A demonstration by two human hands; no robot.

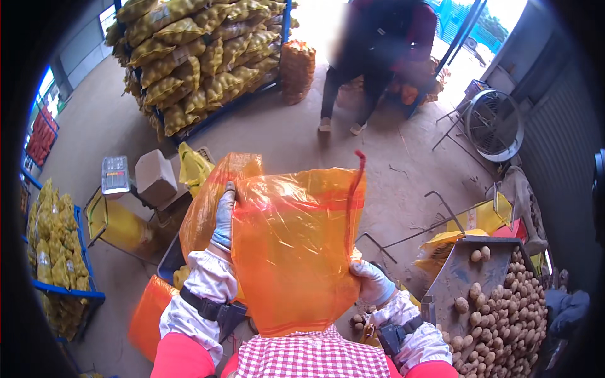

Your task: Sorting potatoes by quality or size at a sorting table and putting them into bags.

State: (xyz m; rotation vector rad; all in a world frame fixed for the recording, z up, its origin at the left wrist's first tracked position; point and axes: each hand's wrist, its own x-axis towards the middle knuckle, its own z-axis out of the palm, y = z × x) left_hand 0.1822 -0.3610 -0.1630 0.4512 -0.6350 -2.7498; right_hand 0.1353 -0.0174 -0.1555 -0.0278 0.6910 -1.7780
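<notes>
An orange mesh bag (298, 245) with a red band and a red drawstring is spread flat in front of my chest. My left hand (225, 212), in a light work glove, grips its upper left edge. On the right side, lower down, my gloved right hand (373, 281) pinches the other edge. Behind my left hand stands another orange bag (203, 212), partly hidden by the held one. Many potatoes (501, 312) lie on a metal sorting tray (453, 269) to the right.
Stacked yellow sacks (189, 61) fill a blue rack at the back. A person (383, 52) stands beyond. A scale's display (115, 175) and cardboard box (155, 177) are at left; yellow bags hang on metal frames (425, 231) at right, near a large fan (494, 124).
</notes>
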